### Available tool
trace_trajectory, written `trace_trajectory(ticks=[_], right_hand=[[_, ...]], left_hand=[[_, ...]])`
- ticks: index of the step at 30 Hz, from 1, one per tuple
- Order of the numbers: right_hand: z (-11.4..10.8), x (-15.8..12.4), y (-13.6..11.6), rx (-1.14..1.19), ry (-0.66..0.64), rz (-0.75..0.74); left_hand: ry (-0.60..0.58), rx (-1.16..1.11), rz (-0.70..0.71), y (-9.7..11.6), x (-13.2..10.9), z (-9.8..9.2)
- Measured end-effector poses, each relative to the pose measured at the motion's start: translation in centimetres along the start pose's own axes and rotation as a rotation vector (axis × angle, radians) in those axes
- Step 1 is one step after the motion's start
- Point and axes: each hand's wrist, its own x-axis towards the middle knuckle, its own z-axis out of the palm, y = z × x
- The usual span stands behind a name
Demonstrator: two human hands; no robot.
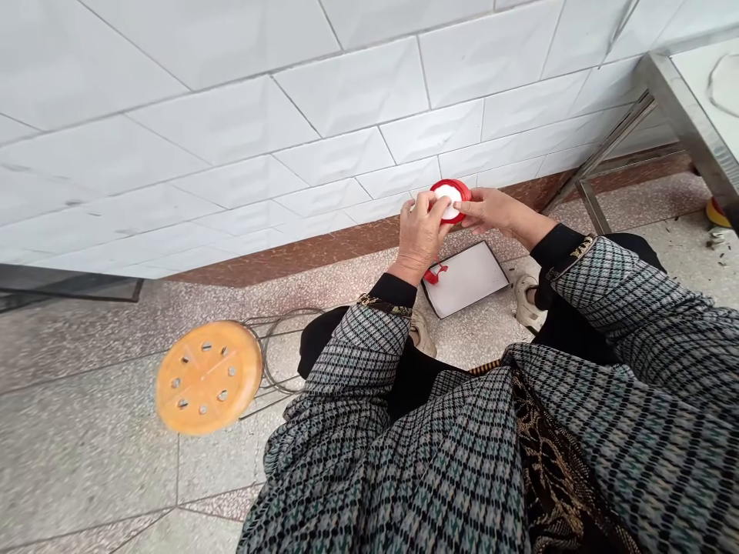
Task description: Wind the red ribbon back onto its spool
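- Stool [203,354], round orange seat with holes; stands on the floor to your left, beyond your knee, so your lap and reach stay free.
- Left hand [420,231]; fingers closed on the roll from its left, thumb and fingertips at the white face, seemingly to steady it.
- Red strip [437,274]; below your left hand, over the panel's left end; whether it touches the panel, you cannot tell from here.
- Roll [446,191], red rim, white face; held between both hands above the floor, near the wall, face tilted up, presumably for sight.
- Panel [470,281], pale, dark-edged; flat on the floor between your shoes.
- Right hand [488,211]; grips the roll's right edge, thumb on its face, seemingly as counter-hold.
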Motion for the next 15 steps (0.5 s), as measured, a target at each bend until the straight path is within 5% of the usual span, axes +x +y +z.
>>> trace_trajectory(ticks=[7, 15], right_hand=[[0.8, 1.3, 1.1, -0.022, 0.077, -0.143], [-1.4, 0.9, -0.3, -0.179, 0.032, -0.21]], left_hand=[[0.043, 0.136, 0.04, 1.2, -0.3, 0.3], [0.022, 0.014, 0.098, 0.8, -0.1, -1.1]])
